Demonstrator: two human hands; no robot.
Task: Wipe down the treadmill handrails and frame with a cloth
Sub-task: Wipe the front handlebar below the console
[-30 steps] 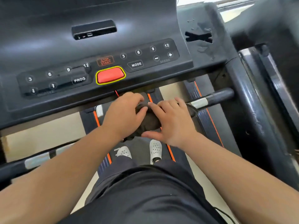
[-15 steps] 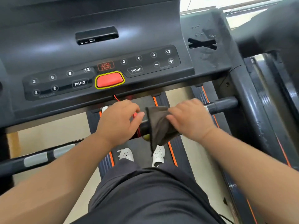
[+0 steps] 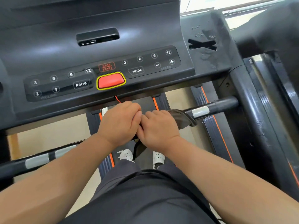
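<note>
A black handrail bar [image 3: 215, 107] with silver sensor patches crosses the treadmill below the console. A dark brown cloth [image 3: 182, 118] is wrapped over the bar just left of the right silver patch. My right hand [image 3: 157, 128] grips the cloth around the bar. My left hand [image 3: 120, 122] is closed around the bar's middle, touching my right hand. A flap of cloth hangs down below the hands. The left stretch of the handrail [image 3: 37, 160] runs out to the lower left.
The black console [image 3: 97, 46] with a red stop button [image 3: 110, 80] hangs over the hands; a red cord drops from it. The right frame upright [image 3: 252, 110] stands beside the bar's end. The belt and my white shoes [image 3: 157, 157] lie below.
The cloth hung loose from my right hand over the bar half a second ago; now it is wrapped around the bar and my right hand is closed on it, against my left.
</note>
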